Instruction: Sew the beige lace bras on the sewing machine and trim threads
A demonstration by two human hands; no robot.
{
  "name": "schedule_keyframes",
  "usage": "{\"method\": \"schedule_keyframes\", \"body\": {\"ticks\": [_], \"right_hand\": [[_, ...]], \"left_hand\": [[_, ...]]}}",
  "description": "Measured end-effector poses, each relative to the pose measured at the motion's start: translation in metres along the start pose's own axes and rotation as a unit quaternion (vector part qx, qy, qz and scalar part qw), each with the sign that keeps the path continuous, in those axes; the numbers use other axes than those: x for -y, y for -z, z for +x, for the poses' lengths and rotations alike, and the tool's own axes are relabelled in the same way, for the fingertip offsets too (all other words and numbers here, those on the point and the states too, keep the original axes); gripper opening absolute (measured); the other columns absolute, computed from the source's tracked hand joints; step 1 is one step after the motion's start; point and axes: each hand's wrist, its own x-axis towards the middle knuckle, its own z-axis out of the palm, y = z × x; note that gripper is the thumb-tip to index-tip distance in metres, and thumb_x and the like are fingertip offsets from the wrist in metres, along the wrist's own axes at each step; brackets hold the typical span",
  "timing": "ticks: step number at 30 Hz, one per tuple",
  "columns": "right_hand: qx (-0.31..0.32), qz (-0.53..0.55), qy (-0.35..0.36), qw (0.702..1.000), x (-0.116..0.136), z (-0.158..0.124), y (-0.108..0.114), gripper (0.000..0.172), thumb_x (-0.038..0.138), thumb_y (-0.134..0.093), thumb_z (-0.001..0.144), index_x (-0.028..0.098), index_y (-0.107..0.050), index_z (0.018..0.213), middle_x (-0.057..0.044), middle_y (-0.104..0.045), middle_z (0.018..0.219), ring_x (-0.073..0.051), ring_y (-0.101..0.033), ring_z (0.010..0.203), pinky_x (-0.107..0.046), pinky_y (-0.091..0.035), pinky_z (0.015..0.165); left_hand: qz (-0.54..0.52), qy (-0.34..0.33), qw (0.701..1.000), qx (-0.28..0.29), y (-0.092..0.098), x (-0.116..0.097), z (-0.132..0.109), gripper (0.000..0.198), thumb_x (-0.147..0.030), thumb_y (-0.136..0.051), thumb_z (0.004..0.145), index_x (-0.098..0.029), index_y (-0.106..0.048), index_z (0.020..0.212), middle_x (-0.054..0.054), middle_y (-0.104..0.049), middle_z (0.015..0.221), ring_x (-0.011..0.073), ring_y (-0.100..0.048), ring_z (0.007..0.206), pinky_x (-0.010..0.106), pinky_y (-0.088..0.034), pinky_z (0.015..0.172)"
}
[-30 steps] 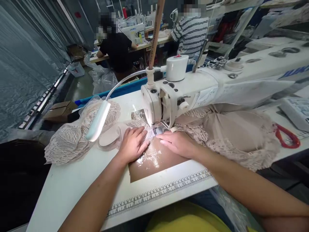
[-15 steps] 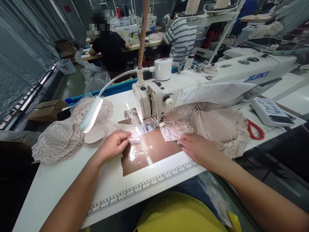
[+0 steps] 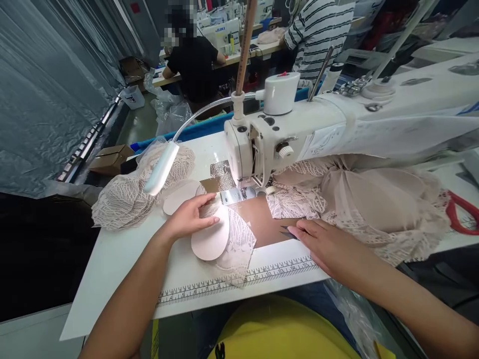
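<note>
My left hand [image 3: 196,217] lies on a pale oval bra cup [image 3: 211,239] with a lace piece [image 3: 239,239] attached, its thumb and index finger stretched apart. The lace spreads toward the table's front edge. My right hand [image 3: 314,244] is closed around small dark thread snips [image 3: 289,232], their blades pointing left and the handle hidden in the palm. Just behind that hand, a lace edge [image 3: 292,202] of a larger beige lace garment [image 3: 385,199] reaches toward the sewing machine's needle area [image 3: 258,187].
A white sewing machine [image 3: 254,144] stands over the table, with a lamp [image 3: 162,169] on a bendy neck at its left. Stacked lace cups [image 3: 121,202] lie at the left. Red-handled scissors [image 3: 462,214] lie at the right. Two people sit working beyond.
The cup with its lace now lies flat in front of the machine, where bare brown surface showed before. My left hand's fingers have spread from a pinch. The view has shifted.
</note>
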Motion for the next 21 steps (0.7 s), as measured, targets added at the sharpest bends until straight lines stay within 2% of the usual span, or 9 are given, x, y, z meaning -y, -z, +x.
{"method": "schedule_keyframes", "body": {"ticks": [3, 5, 9, 13, 17, 21], "right_hand": [[0.004, -0.028, -0.027, 0.999, 0.001, 0.001, -0.008, 0.055, -0.005, -0.040, 0.068, 0.011, -0.059, 0.117, -0.013, -0.065, 0.101, -0.024, -0.063, 0.086, -0.035, -0.054, 0.069], [0.002, -0.016, -0.040, 0.999, -0.002, 0.001, -0.010, 0.055, -0.005, -0.038, 0.070, 0.012, -0.058, 0.118, -0.013, -0.066, 0.104, -0.024, -0.065, 0.086, -0.033, -0.055, 0.068], [-0.001, 0.098, -0.042, 0.994, -0.001, 0.008, 0.003, 0.045, 0.009, -0.035, 0.085, 0.013, -0.053, 0.126, -0.012, -0.063, 0.119, -0.023, -0.063, 0.103, -0.034, -0.055, 0.081], [0.019, 0.243, -0.059, 0.968, 0.011, 0.032, 0.021, 0.041, 0.031, -0.035, 0.095, 0.018, -0.053, 0.129, -0.009, -0.061, 0.125, -0.023, -0.058, 0.112, -0.037, -0.051, 0.089], [0.020, 0.348, -0.057, 0.936, 0.026, 0.066, 0.027, 0.040, 0.034, -0.036, 0.095, 0.021, -0.056, 0.127, -0.007, -0.062, 0.124, -0.025, -0.057, 0.113, -0.042, -0.047, 0.094], [0.017, 0.413, -0.067, 0.908, 0.034, 0.097, 0.026, 0.035, 0.034, -0.049, 0.089, 0.021, -0.062, 0.120, -0.007, -0.065, 0.119, -0.024, -0.059, 0.109, -0.041, -0.045, 0.095]], "left_hand": [[-0.049, 0.039, 0.998, 0.002, -0.003, 0.005, 0.009, 0.061, -0.041, -0.069, 0.072, -0.018, -0.054, 0.127, 0.011, -0.062, 0.118, 0.0282, -0.057, 0.111, 0.040, -0.045, 0.094], [-0.097, 0.051, 0.994, 0.002, -0.006, 0.005, 0.008, 0.049, -0.038, -0.069, 0.073, -0.017, -0.060, 0.116, 0.009, -0.066, 0.105, 0.0249, -0.062, 0.096, 0.035, -0.050, 0.081], [-0.199, 0.052, 0.977, 0.049, -0.011, 0.000, 0.000, 0.030, -0.033, -0.069, 0.072, -0.015, -0.065, 0.096, 0.006, -0.066, 0.089, 0.0181, -0.061, 0.076, 0.026, -0.048, 0.064], [-0.250, 0.055, 0.964, 0.079, -0.015, -0.002, -0.005, 0.025, -0.034, -0.070, 0.073, -0.013, -0.066, 0.087, 0.003, -0.063, 0.078, 0.0146, -0.058, 0.068, 0.024, -0.044, 0.060], [-0.268, 0.034, 0.958, 0.094, -0.019, -0.001, -0.006, 0.029, -0.036, -0.070, 0.074, -0.012, -0.069, 0.089, 0.005, -0.065, 0.080, 0.0157, -0.059, 0.072, 0.026, -0.044, 0.064], [-0.285, 0.008, 0.953, 0.099, -0.021, -0.002, -0.008, 0.030, -0.036, -0.070, 0.076, -0.013, -0.071, 0.094, 0.007, -0.068, 0.086, 0.0171, -0.060, 0.078, 0.028, -0.045, 0.071]]}}
